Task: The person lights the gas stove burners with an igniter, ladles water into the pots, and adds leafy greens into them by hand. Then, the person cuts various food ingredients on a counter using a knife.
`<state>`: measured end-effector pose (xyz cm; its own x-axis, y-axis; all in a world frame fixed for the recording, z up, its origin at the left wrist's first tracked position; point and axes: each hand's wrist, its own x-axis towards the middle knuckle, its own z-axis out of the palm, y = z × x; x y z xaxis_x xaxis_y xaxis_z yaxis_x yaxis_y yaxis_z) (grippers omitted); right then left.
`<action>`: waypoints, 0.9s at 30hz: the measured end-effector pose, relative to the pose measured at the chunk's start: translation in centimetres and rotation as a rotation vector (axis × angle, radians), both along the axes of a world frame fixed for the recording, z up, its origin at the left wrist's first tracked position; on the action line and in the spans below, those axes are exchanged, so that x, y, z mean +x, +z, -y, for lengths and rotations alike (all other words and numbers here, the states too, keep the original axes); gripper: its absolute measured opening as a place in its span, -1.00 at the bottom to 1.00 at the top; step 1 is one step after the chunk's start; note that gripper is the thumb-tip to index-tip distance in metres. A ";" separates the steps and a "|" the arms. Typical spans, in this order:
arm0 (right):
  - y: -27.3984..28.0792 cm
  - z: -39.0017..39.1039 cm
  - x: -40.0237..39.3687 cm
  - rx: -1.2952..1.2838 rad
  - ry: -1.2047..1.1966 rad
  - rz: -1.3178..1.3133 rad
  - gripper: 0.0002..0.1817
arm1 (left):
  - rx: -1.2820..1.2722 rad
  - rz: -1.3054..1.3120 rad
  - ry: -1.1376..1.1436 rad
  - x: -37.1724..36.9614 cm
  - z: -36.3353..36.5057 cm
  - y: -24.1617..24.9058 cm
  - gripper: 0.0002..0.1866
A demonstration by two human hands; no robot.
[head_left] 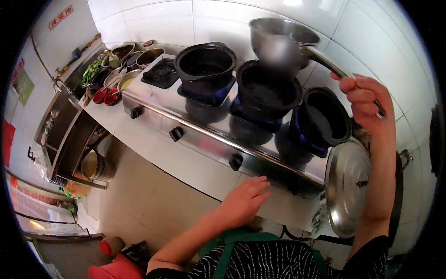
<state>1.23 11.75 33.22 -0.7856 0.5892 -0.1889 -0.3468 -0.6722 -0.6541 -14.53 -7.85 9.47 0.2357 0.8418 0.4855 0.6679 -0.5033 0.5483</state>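
Note:
My right hand [369, 100] is closed round the handle of a metal ladle [330, 63], whose far end lies above the middle black pot, where a blurred round patch hides it. That middle pot [267, 95] stands on a burner, with a black pot [204, 65] to its left and a tilted black pot [323, 118] to its right. Behind them is a steel bowl [283, 30]. My left hand [244, 200], empty with fingers apart, is near the stove's front edge, below a black knob [235, 162].
A steel stove [186, 125] spans the counter. A large metal lid [350, 186] leans at its right end. Bowls of ingredients, red bowls [111, 96] and greens [93, 72] sit at the left. Beyond them is a sink [69, 93]; a bucket [93, 165] stands below.

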 end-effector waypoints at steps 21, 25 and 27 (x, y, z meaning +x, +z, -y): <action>-0.8 -4.3 -11.8 0.676 0.041 0.652 -0.89 | -0.001 0.163 0.102 -5.4 1.1 -1.3 -0.55; -0.9 -4.0 -12.6 0.731 0.021 0.722 -0.92 | 0.020 0.180 0.102 -5.4 0.9 -1.6 -0.55; -1.4 -3.9 -13.0 0.818 -0.019 0.738 -0.91 | 0.027 0.184 0.103 -5.4 0.8 -1.7 -0.55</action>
<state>-11.76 15.62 31.82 -0.6293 0.7615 -0.1552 0.3067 0.0599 -0.9499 -19.96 -8.62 7.74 0.0548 0.8428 0.5354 0.6065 -0.4540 0.6527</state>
